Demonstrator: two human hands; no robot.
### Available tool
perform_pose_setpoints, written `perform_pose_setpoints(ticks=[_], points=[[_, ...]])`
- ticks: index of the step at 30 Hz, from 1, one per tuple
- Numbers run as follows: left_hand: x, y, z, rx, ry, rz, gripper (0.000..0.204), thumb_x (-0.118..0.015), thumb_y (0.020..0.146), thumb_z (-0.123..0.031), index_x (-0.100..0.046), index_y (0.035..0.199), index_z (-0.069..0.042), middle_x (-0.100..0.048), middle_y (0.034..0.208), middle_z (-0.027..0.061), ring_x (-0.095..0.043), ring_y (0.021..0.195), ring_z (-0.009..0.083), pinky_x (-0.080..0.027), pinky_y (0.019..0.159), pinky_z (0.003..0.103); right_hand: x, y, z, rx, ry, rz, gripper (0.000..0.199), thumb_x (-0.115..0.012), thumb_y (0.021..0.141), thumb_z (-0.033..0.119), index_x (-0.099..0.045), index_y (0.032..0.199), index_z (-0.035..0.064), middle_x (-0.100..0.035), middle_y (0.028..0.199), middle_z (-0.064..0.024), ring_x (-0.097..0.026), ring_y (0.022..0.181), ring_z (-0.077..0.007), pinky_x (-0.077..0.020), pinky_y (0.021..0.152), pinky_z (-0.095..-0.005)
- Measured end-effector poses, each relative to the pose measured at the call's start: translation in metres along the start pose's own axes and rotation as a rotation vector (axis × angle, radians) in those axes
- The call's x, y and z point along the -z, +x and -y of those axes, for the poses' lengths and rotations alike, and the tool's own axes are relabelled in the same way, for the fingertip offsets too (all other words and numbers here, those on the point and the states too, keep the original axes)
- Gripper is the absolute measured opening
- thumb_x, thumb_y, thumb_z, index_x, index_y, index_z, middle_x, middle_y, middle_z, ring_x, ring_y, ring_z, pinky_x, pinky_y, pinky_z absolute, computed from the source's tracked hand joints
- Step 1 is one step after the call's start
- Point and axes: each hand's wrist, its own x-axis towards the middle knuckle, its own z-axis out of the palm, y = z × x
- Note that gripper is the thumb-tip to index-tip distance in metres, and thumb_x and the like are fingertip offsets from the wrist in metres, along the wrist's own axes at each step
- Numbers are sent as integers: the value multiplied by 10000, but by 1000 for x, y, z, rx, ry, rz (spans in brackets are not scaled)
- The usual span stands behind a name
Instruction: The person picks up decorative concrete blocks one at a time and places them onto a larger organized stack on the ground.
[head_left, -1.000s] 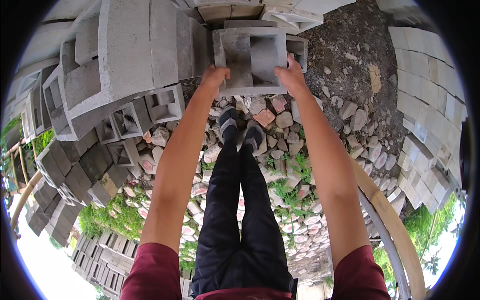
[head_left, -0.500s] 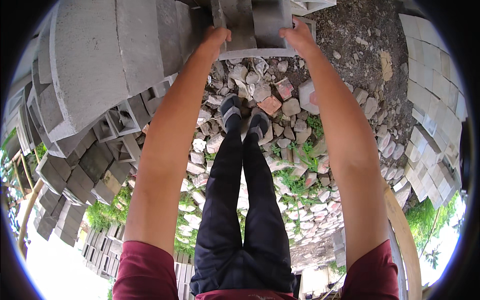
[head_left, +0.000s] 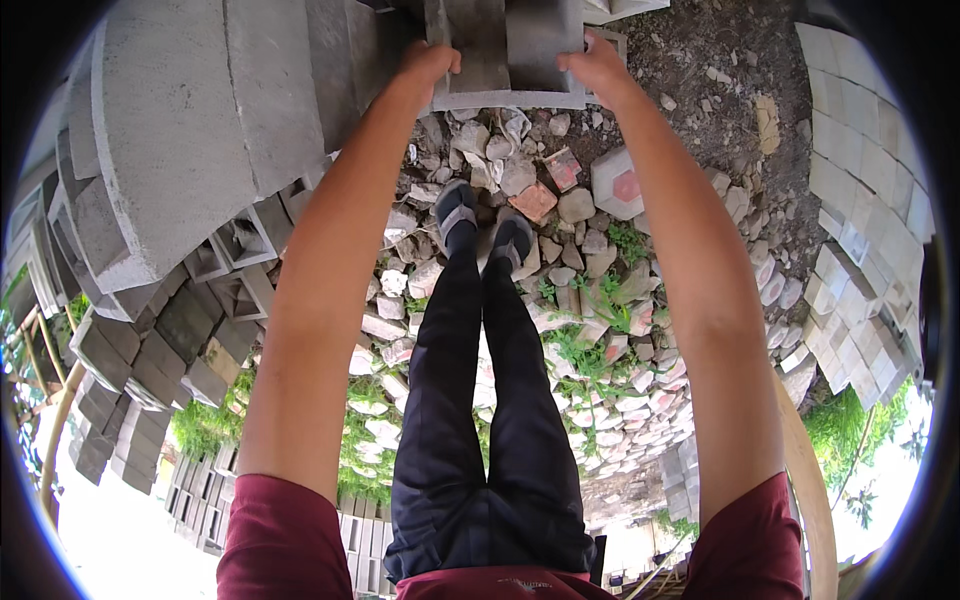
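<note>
Taking the view as a clock face, there's a jumble of smaller grey blocks near 9 o'clock, then the big pale concrete stack looming at 10. Just shy of 12 is the left hand, curled round the left wall of a hollow concrete block, thumb hooked inside, so it's basically pinching that wall. Can't really tell how its other fingers sit. The block itself is right at 12, hollows facing me, far end cut off by the edge of view. The person's grey shoes are planted on broken stone a bit above the middle of the dial. Near 1 o'clock, the right hand does the same on the right wall: thumb inside, fingers bent round the outside, some tucked out of sight. A hexagonal paver lies between 1 and 2, and a wall of stacked pale blocks fills 2 o'clock.
</note>
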Motion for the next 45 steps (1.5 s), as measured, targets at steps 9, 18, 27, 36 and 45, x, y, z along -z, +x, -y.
perform_pose_setpoints(ticks=[9,18,27,36,45], points=[[-2,-59,10,-190,85,-104,631,-680,744,-213,-472,1291,25,-496,1324,218,-459,1238,301,-371,1008,369,-4,-48,5,281,-360,-229,742,-696,799,344,-413,1378,-25,-551,1274,-255,-546,1180,-358,-418,1007,-402],[36,-260,63,-364,-2,-10,563,-557,892,-33,-355,1417,6,-428,1429,205,-373,1368,289,-324,1094,369,41,-264,-18,186,-336,-2,808,-668,866,385,-291,1424,-61,-384,1407,-310,-391,1319,-418,-340,1083,-434],[43,-390,10,-392,81,7,471,-491,893,41,-432,1358,-3,-538,1322,169,-492,1267,232,-409,1005,352,76,-409,3,212,-256,-118,724,-669,877,340,-351,1398,-51,-441,1374,-283,-428,1290,-415,-362,1065,-430],[-20,-438,2,-322,-153,414,417,-460,929,-52,-457,1344,-9,-601,1231,105,-559,1137,177,-422,931,289,35,-518,-12,51,84,-360,599,-654,898,283,-433,1372,-7,-599,1225,-244,-584,1155,-338,-456,955,-394],[68,-485,64,-347,516,494,359,-530,925,-90,-511,1267,19,-615,1196,167,-582,1134,256,-440,973,350,-72,-660,-65,-163,331,-562,562,-657,900,263,-460,1347,-15,-632,1153,-223,-632,1064,-297,-482,913,-380]])
